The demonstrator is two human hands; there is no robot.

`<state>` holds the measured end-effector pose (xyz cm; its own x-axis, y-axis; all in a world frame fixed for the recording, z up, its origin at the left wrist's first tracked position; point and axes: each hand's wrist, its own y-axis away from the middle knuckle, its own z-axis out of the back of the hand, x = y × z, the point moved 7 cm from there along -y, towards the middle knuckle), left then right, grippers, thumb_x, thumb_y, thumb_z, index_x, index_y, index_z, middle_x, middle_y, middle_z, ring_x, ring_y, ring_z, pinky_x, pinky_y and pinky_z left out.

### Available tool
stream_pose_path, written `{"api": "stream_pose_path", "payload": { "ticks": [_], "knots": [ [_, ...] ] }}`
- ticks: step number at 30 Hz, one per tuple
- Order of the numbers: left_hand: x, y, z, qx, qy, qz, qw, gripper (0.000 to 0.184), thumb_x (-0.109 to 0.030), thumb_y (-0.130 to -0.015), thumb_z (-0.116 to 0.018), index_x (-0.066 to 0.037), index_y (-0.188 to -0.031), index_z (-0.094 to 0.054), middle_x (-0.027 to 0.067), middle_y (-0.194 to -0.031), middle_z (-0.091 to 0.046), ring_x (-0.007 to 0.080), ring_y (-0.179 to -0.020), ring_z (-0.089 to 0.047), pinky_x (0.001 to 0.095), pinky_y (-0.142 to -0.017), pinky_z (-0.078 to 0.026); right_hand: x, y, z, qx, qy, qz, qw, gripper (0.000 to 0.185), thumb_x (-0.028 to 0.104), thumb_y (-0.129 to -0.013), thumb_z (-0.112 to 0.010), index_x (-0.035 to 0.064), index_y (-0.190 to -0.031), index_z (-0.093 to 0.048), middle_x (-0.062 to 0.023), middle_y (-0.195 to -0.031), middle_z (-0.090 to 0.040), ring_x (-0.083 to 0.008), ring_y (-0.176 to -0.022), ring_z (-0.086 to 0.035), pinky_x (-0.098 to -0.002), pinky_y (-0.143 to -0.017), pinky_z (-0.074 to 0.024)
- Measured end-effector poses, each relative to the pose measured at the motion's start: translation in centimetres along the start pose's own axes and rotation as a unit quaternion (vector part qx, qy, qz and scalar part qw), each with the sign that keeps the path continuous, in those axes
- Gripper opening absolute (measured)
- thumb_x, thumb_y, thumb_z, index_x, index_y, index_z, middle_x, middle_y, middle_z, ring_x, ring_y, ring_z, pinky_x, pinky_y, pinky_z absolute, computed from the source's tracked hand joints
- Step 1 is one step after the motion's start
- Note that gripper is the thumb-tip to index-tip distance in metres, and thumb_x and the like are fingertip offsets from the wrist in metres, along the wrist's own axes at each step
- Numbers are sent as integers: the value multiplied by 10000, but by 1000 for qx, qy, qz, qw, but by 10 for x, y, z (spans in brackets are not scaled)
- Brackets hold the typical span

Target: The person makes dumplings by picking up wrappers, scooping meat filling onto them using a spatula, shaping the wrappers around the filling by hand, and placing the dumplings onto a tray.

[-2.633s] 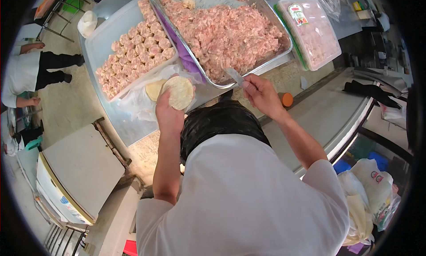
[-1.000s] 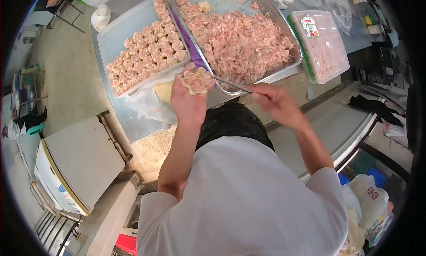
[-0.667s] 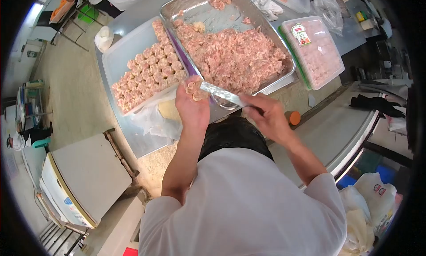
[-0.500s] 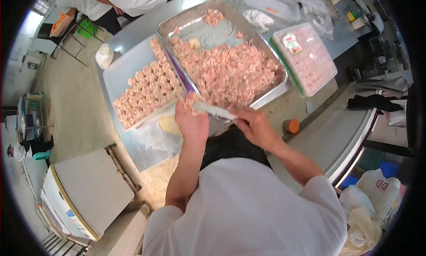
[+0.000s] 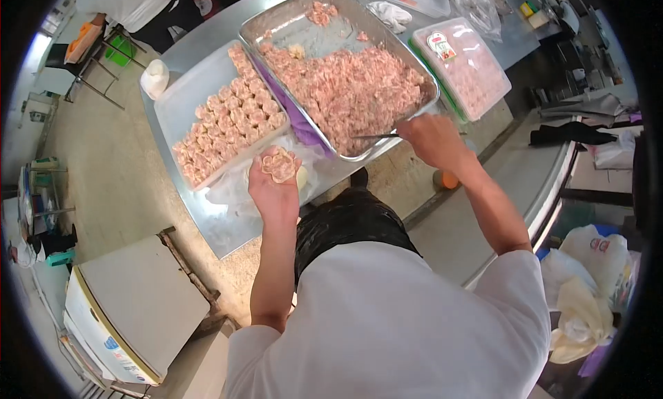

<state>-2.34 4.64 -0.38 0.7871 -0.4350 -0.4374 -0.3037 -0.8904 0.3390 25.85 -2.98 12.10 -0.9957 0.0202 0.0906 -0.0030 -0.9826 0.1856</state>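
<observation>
In my left hand (image 5: 273,195), fingers curled around it from below, rests an open-topped dumpling (image 5: 280,165), its thin wrapper ruffled around pink meat filling. My right hand (image 5: 434,140) grips a flat-bladed spatula (image 5: 376,136), whose blade dips into the minced meat (image 5: 362,88) at the near corner of a large metal tray (image 5: 434,95). Left of that tray, a translucent plastic box (image 5: 169,105) holds several rows of finished-looking dumplings (image 5: 238,119). A clear plastic bag (image 5: 231,192) with pale round wrappers, partly hidden, lies under my left hand.
A lidded plastic box (image 5: 463,67) of pink contents stands right of the tray. A white bottle-like container (image 5: 155,80) sits at the table's left edge. An orange-lidded jar (image 5: 445,180) is below the right forearm. Another person (image 5: 148,15) stands at far left.
My hands have moved apart. The spatula has left the dumpling and gone right into the meat; my left hand has shifted left and lower, turning the filled wrapper upward.
</observation>
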Motion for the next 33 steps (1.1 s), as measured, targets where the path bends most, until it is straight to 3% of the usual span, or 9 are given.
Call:
{"api": "stream_pose_path", "payload": {
  "ticks": [6, 9, 15, 18, 21, 27, 30, 33],
  "knots": [
    [26, 26, 15, -23, -21, 40, 999, 335, -341, -1041, -461, -64, -1095, -640, 82, -1059, -661, 293, -1021, -629, 479, -904, -502, 26, -6, -5, 15, 34, 11, 999, 161, 7, -798, -575, 57, -881, -705, -196, -834, -703, -403, -829, -708, -522, -707, -546],
    [46, 37, 24, -39, -32, 46, 998, 343, -353, -1058, -435, -76, -1111, -631, 61, -1078, -641, 271, -1013, -626, 469, -880, -514, 27, -8, -20, 10, 38, 37, 999, 133, 44, -884, -563, 71, -891, -693, -186, -816, -693, -403, -801, -684, -512, -696, -529],
    [85, 39, 28, -108, -40, 41, 993, 378, -379, -1057, -406, -67, -1125, -608, 87, -1037, -637, 299, -987, -613, 498, -925, -473, 7, -3, -17, 28, -45, 108, 993, 170, 181, -942, -633, 36, -934, -722, -189, -808, -695, -382, -882, -699, -480, -757, -544],
    [102, 30, 20, -132, -34, 35, 990, 385, -375, -1070, -380, -64, -1116, -603, 80, -1021, -633, 291, -970, -612, 499, -892, -482, -13, -9, -39, 44, -146, 145, 978, 183, 174, -934, -650, -1, -907, -700, -180, -785, -686, -370, -782, -676, -464, -711, -510],
    [115, 15, 22, -129, -21, 31, 991, 389, -368, -1079, -377, -67, -1066, -624, 64, -1019, -638, 266, -944, -616, 496, -851, -496, -23, -7, -59, 81, -263, 115, 955, 214, 185, -947, -662, -14, -871, -676, -147, -688, -626, -282, -654, -607, -424, -643, -458],
    [127, 7, 24, -101, -17, 69, 992, 424, -377, -1082, -344, -57, -1030, -618, 103, -1021, -625, 278, -934, -603, 508, -865, -487, -32, 14, -105, 93, -405, 54, 908, 193, 186, -982, -651, 10, -907, -680, -51, -641, -478, -110, -641, -469, -352, -609, -420],
    [125, 17, 6, -109, -2, 88, 990, 435, -385, -1082, -330, -51, -1056, -607, 111, -1008, -613, 285, -929, -588, 512, -898, -472, -3, 49, -113, 116, -484, 25, 867, 140, 142, -967, -658, 44, -1046, -719, -95, -692, -557, -168, -625, -513, -375, -614, -438],
    [111, 29, 10, -120, 10, 110, 987, 439, -388, -1082, -321, -43, -1084, -592, 109, -1002, -604, 284, -930, -575, 514, -930, -454, 36, 83, -111, -118, -405, 100, 901, 268, 70, -936, -647, 67, -1197, -711, -167, -775, -615, -278, -649, -585, -408, -633, -467]
  ]
}}
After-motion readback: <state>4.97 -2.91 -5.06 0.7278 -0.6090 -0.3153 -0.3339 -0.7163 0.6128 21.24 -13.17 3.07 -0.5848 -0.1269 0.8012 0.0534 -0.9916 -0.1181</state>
